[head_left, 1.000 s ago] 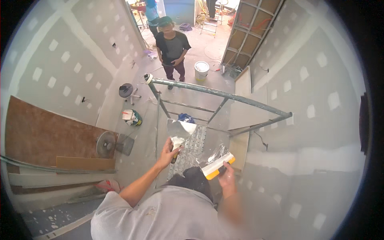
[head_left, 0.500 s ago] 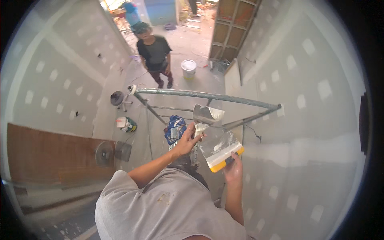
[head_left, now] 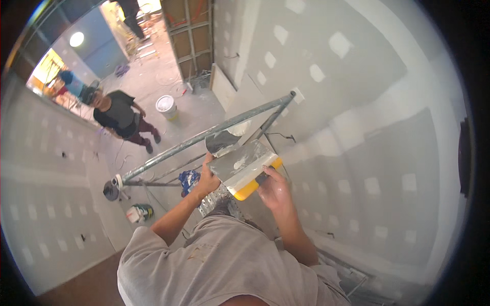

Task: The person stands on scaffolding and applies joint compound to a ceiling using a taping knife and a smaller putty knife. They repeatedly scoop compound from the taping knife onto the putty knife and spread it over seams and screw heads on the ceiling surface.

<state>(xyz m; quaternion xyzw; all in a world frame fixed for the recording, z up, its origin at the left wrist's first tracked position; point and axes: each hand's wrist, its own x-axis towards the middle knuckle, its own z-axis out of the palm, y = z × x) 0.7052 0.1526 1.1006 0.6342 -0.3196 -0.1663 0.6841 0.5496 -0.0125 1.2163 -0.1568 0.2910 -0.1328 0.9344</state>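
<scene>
My left hand (head_left: 207, 179) is closed around the handle of a putty knife (head_left: 218, 145), its broad metal blade pointing away from me with white compound on one corner. The handle is mostly hidden behind the wider blade. In my right hand (head_left: 276, 192) is a wide taping knife (head_left: 241, 164) with a yellow and black grip, held by the fingers and thumb. White compound streaks its blade and lies thick along the grip side. The taping knife overlaps the putty knife in view; whether the two touch I cannot tell.
A metal scaffold rail (head_left: 204, 135) crosses in front of me, above a perforated platform (head_left: 217, 199). Below stand a white bucket (head_left: 166, 106) and a smaller bucket (head_left: 140, 213). Another person (head_left: 118, 115) stands on the floor. A patched plasterboard wall (head_left: 357, 168) rises at my right.
My view has swung to the right, so the wall fills more of it. The taping knife has moved nearer the putty knife and now covers its handle and part of my left hand.
</scene>
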